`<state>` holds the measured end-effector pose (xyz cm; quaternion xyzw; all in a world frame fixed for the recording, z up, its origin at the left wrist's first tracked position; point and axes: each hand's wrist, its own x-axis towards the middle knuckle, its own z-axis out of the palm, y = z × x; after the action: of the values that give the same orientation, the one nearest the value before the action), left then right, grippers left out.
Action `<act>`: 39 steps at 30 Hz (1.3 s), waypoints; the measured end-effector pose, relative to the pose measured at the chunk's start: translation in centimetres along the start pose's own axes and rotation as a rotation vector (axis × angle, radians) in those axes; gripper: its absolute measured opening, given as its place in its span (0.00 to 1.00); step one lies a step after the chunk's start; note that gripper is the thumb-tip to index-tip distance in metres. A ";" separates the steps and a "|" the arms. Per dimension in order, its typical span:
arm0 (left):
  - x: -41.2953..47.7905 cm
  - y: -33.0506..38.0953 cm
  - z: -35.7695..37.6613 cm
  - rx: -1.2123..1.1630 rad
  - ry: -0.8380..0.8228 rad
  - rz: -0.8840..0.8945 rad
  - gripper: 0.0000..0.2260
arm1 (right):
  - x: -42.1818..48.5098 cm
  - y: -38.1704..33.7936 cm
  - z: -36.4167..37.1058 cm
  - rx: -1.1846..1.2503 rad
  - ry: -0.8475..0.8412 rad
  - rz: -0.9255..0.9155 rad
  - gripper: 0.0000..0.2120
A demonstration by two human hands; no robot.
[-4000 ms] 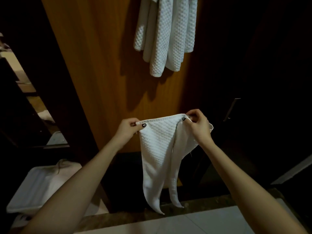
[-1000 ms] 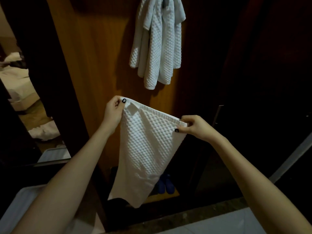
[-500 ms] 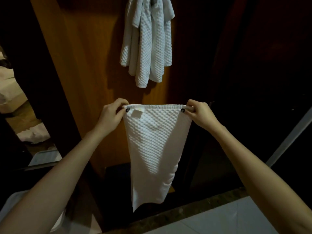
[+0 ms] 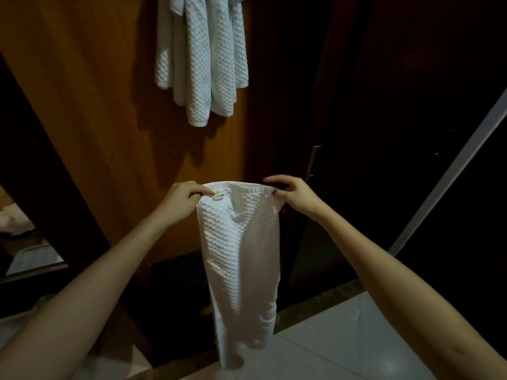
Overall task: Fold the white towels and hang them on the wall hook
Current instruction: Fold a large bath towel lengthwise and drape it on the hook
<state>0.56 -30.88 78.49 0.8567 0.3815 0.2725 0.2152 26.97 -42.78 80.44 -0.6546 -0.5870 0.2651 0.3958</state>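
A white waffle-weave towel (image 4: 241, 259) hangs folded lengthwise in front of me, its top edge held level and its lower end reaching toward the floor. My left hand (image 4: 182, 200) pinches the top left corner beside a small label. My right hand (image 4: 292, 194) pinches the top right corner. Above, several white towels (image 4: 201, 58) hang against the wooden wall panel (image 4: 90, 105); the hook itself is out of view above the frame.
A dark door with a metal handle (image 4: 312, 160) stands right of the panel. A pale tiled floor (image 4: 343, 338) lies at the bottom right. At the left edge, a white tray (image 4: 30, 257) and crumpled white cloth (image 4: 13, 220) lie low in a dim opening.
My hands have come closer together and lowered a little, so the towel's top edge is narrower and slack. The view has moved nearer the wall since one second ago.
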 end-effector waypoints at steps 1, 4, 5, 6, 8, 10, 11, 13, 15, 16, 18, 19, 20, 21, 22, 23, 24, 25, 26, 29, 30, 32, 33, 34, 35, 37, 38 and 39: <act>0.1 0.4 0.3 -0.023 -0.003 -0.017 0.16 | -0.2 -0.3 0.2 0.023 -0.029 -0.019 0.12; 0.3 1.6 1.0 -0.155 -0.024 -0.034 0.16 | -0.7 -1.8 0.9 0.120 -0.080 -0.046 0.09; 0.3 2.0 1.0 -0.187 -0.028 -0.028 0.16 | -0.9 -2.4 1.1 0.137 -0.081 -0.057 0.08; 0.3 2.2 1.0 -0.215 -0.028 -0.015 0.15 | -1.0 -2.8 1.3 0.150 -0.081 -0.067 0.08; 0.3 2.8 0.7 -0.282 0.016 0.028 0.12 | -1.0 -3.8 1.4 0.202 -0.097 -0.058 0.06; 0.5 3.5 0.3 -0.364 0.080 0.062 0.11 | -1.0 -4.8 1.4 0.260 -0.168 -0.036 0.03; 0.6 3.7 0.1 -0.399 0.097 0.070 0.11 | -0.9 -5.2 1.4 0.270 -0.221 -0.034 0.06; 0.9 3.9 0.0 -0.428 0.107 0.078 0.09 | -1.0 -6.0 1.6 0.233 -0.309 -0.055 0.12; 1.2 3.9 -0.2 -0.442 0.104 0.082 0.08 | -0.9 -6.8 1.9 0.145 -0.284 -0.095 0.09; 1.3 3.9 -0.4 -0.450 0.099 0.093 0.08 | -1.0 -7.2 2.0 0.085 -0.234 -0.134 0.07; 1.6 4.2 -1.0 -0.456 0.082 0.132 0.09 | -1.2 -8.0 2.2 -0.070 -0.131 -0.271 0.06; 1.8 4.4 -1.5 -0.446 0.080 0.159 0.10 | -1.1 -8.4 2.2 -0.145 -0.085 -0.343 0.06; 2.0 4.5 -2.1 -0.430 0.082 0.189 0.12 | -1.0 -8.8 2.2 -0.202 -0.036 -0.405 0.05; 2.1 4.7 -2.6 -0.426 0.083 0.217 0.12 | -0.8 -9.2 2.1 -0.245 0.020 -0.457 0.05; 2.2 4.9 -3.2 -0.440 0.082 0.236 0.12 | -0.5 -9.6 1.9 -0.281 0.074 -0.491 0.06; 2.3 5.1 -3.7 -0.466 0.079 0.246 0.11 | -0.1 -9.9 1.8 -0.312 0.112 -0.504 0.07; 2.4 5.3 -4.0 -0.496 0.073 0.253 0.10 | 0.4 -10.3 1.6 -0.331 0.130 -0.504 0.07; 2.4 5.6 -4.3 -0.524 0.066 0.262 0.09 | 0.7 -10.7 1.5 -0.333 0.132 -0.505 0.08; 2.5 5.8 -4.5 -0.555 0.059 0.270 0.09 | 1.0 -11.1 1.6 -0.319 0.126 -0.508 0.07; 2.7 6.0 -5.0 -0.683 0.063 0.221 0.08 | 1.6 -12.0 2.0 -0.241 0.118 -0.516 0.06; 2.7 5.8 -5.1 -0.731 0.074 0.181 0.08 | 1.8 -12.2 2.2 -0.224 0.125 -0.516 0.06; 2.6 5.4 -5.1 -0.822 0.086 0.113 0.07 | 2.1 -12.6 2.5 -0.219 0.142 -0.510 0.06; 2.5 5.3 -5.0 -0.866 0.092 0.092 0.06 | 2.3 -12.7 2.6 -0.226 0.151 -0.508 0.07; 2.5 5.2 -4.8 -0.911 0.100 0.073 0.06 | 2.4 -12.9 2.7 -0.233 0.162 -0.507 0.07; 2.4 5.1 -4.5 -0.958 0.111 0.057 0.06 | 2.5 -12.9 2.9 -0.236 0.171 -0.506 0.07; 2.1 4.9 -4.1 -1.041 0.121 0.047 0.07 | 2.6 -13.0 3.2 -0.229 0.187 -0.508 0.06; 1.9 4.9 -3.9 -1.073 0.115 0.054 0.07 | 2.6 -13.0 3.4 -0.229 0.192 -0.507 0.06; 1.6 4.8 -3.8 -1.107 0.102 0.064 0.08 | 2.6 -13.1 3.6 -0.234 0.195 -0.504 0.07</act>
<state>1.65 -31.96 84.59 0.6127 0.1653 0.4799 0.6058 17.15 -39.51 89.62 -0.5516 -0.7169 0.0248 0.4257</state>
